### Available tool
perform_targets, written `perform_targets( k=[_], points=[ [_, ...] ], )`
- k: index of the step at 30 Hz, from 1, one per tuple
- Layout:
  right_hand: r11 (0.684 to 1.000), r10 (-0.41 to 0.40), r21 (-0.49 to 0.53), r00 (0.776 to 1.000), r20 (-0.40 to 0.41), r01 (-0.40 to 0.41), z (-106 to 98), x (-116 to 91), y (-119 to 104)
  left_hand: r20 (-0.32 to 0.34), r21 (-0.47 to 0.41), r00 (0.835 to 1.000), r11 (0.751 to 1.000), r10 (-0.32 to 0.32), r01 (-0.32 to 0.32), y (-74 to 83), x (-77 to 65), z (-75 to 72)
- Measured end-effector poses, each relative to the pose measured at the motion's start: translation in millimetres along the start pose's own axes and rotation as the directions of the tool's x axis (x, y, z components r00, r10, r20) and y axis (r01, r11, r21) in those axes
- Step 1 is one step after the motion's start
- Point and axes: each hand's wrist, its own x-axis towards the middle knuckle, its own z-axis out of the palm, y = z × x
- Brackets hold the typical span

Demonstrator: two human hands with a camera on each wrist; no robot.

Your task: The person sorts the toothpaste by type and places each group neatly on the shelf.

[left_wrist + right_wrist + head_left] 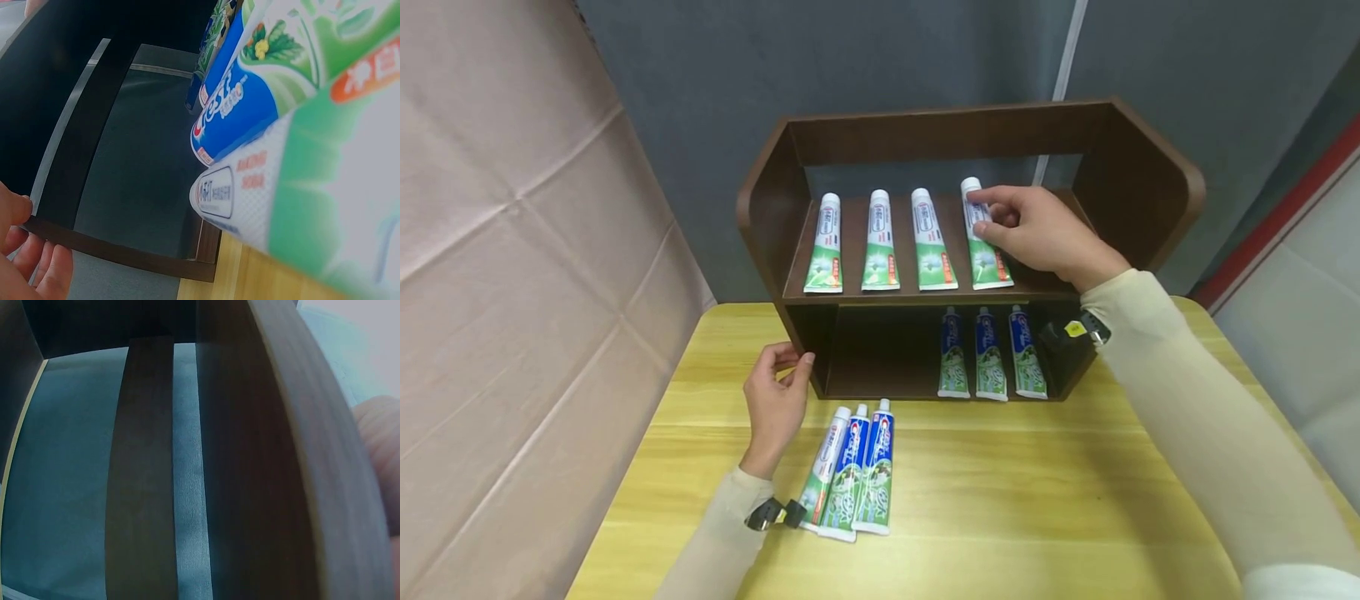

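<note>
Table (1000, 500) with yellow wood grain fills the foreground. On it lie three toothpaste tubes, caps pointing away and near ends touching: one white-and-green tube (826, 467) at left, then two blue-and-green tubes (877, 471). Just beyond, the person's left hand (777, 400) pinches the front edge of a dark brown rack's (947, 136) left side panel, thumb on one face and fingers on the other, as the left wrist view shows. The rack has two levels. In the lower one, three blue tubes (991, 358) stand in a row toward the right, caps up. On the upper level, three white-and-green tubes (880, 242) are spaced apart, caps at the back. Rightmost in that row is a fourth tube (988, 262); the right hand (1037, 229) grasps it near its cap between thumb and bent index finger. Behind everything is a grey wall (887, 58).
</note>
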Motion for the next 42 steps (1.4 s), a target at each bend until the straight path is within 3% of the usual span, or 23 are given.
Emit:
perform_targets(
  k=[18,30,42],
  points=[
    [1.000,0.000,0.006,1.000,-0.025,0.000,4,3,-1,0.001,-0.006,1.000,1.000,0.000,0.000,-0.4,0.5,0.6],
    [0.998,0.058,0.039,0.998,-0.034,-0.057,-2,-6,-8,0.007,-0.002,1.000,1.000,0.006,-0.006,-1.2,3.7,2.1],
    [0.993,0.026,0.115,0.988,-0.153,-0.009,3,-25,-7,0.014,-0.002,1.000,1.000,0.011,-0.011,-0.9,3.3,3.4]
  ],
)
